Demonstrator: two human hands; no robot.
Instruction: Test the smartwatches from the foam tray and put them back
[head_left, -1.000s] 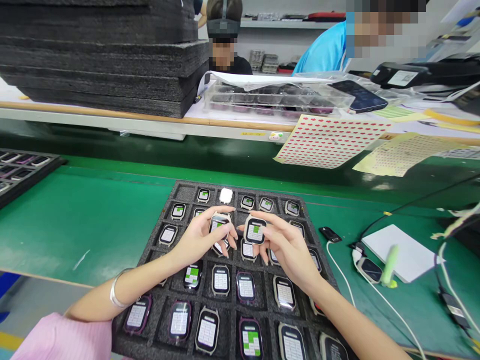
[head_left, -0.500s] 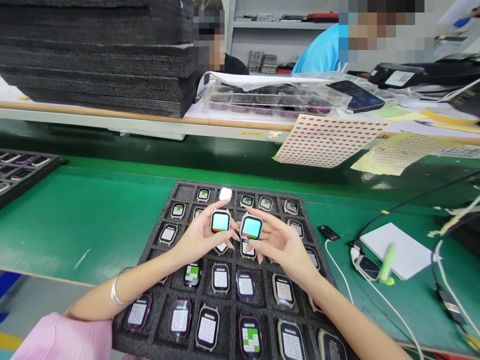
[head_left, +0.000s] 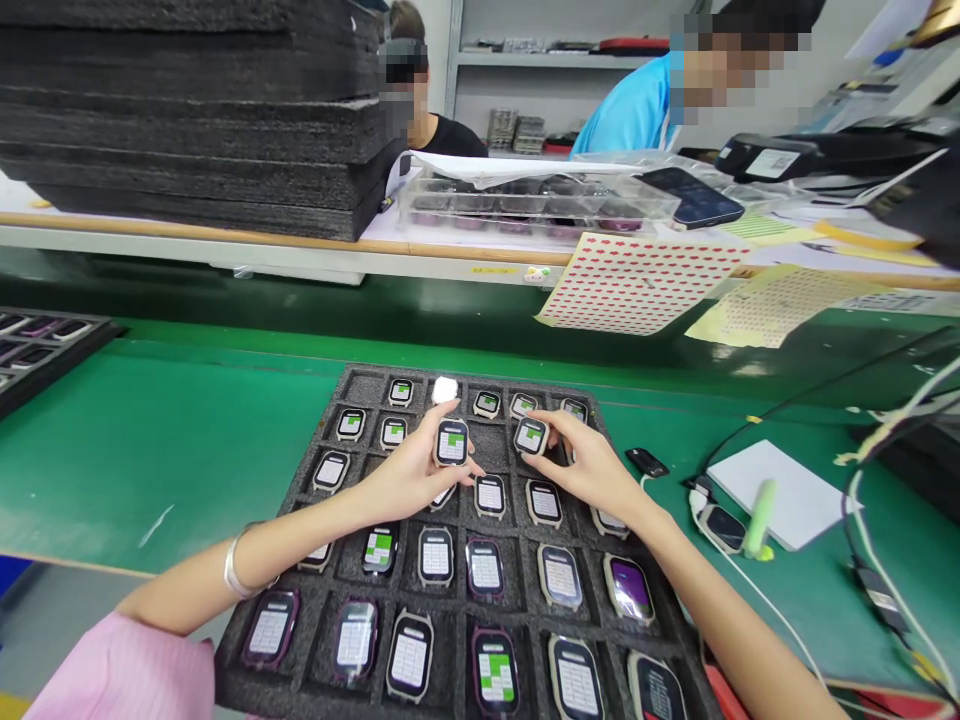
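My left hand [head_left: 420, 462] is closed around a smartwatch body [head_left: 451, 442] without a strap, its screen lit with white and green blocks. To the right, my right hand [head_left: 577, 455] pinches another smartwatch [head_left: 531, 436] by its edges, over a compartment of the black foam tray [head_left: 457, 660]. Strapless watches with pale or purple cases lie in most of the tray's compartments, several screens showing white grids. One watch near the tray's front, such as the purple-cased one [head_left: 495, 672], shows green blocks. A purple screen glows on a pale-cased watch [head_left: 630, 588] at the right.
Stacked black foam trays [head_left: 187, 120] stand on the shelf at left. A second watch tray [head_left: 45, 345] lies on the green bench. At right are a white pad [head_left: 787, 495], a green marker [head_left: 761, 515] and cables. Red-dotted sticker sheets [head_left: 641, 285] hang from the shelf. Two people sit beyond.
My right hand has moved right with its watch, away from the left hand. Both held screens went from cyan to white and green. The left hand stays nearly in place.
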